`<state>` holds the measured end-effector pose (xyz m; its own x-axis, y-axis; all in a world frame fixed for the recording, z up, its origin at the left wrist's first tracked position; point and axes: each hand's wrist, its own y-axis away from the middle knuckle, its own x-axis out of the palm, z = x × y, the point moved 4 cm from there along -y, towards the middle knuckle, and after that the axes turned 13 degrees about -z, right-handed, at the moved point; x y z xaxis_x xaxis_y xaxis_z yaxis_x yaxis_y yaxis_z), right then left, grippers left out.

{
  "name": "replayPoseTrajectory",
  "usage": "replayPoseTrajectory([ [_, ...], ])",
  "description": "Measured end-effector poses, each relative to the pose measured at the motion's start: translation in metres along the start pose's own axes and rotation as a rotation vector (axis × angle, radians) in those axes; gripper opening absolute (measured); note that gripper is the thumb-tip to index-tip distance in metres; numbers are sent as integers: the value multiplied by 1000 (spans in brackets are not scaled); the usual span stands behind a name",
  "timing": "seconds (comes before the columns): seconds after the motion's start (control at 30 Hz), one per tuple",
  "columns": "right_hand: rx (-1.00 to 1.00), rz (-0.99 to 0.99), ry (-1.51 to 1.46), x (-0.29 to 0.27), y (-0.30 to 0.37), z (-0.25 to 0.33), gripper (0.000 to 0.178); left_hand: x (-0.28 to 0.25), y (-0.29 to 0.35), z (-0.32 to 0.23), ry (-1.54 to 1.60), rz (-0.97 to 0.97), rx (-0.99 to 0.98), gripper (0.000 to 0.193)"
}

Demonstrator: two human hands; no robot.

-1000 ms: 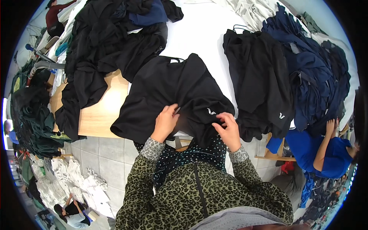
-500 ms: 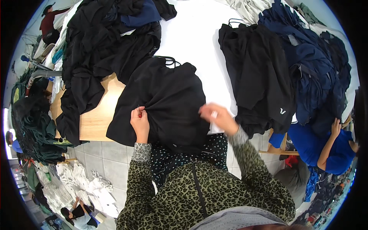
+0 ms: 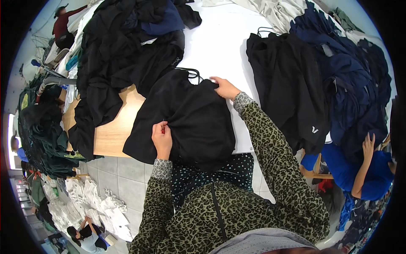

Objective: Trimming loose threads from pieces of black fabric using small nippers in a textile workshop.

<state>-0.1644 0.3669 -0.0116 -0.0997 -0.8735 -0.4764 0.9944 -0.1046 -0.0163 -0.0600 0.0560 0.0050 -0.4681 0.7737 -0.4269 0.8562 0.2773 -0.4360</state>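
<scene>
Spread in front of me is a black drawstring garment that looks like shorts, its black cord loops at the far edge. My left hand is closed on its middle, pinching the cloth so folds fan out from the fingers. In the same hand sits a small red tool with a thin metal tip; the fingers cover most of it. At the far right corner of the garment, my right hand grips the waist edge, its fingertips partly hidden by the cloth.
A heap of black garments covers the table's left side. Another black drawstring garment lies to the right, beside a navy pile. A co-worker's arm reaches in at the right. The tabletop is white, with light wood at left.
My right hand has moved away from me, from the garment's right side to its far right corner, and has taken hold there. My left hand keeps its pinch. The whole view has shifted slightly.
</scene>
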Motion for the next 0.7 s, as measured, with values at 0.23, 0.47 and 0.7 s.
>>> replayPoseTrajectory([
  [0.23,183,-237,-371,-43,64,15,31,-5,-5,7,0,13,33,9],
  [0.47,204,-276,-627,-87,166,37,37,27,-32,-15,70,132,294,13],
  [0.7,285,95,-614,5,245,66,60,34,-13,-93,325,54,140,10],
])
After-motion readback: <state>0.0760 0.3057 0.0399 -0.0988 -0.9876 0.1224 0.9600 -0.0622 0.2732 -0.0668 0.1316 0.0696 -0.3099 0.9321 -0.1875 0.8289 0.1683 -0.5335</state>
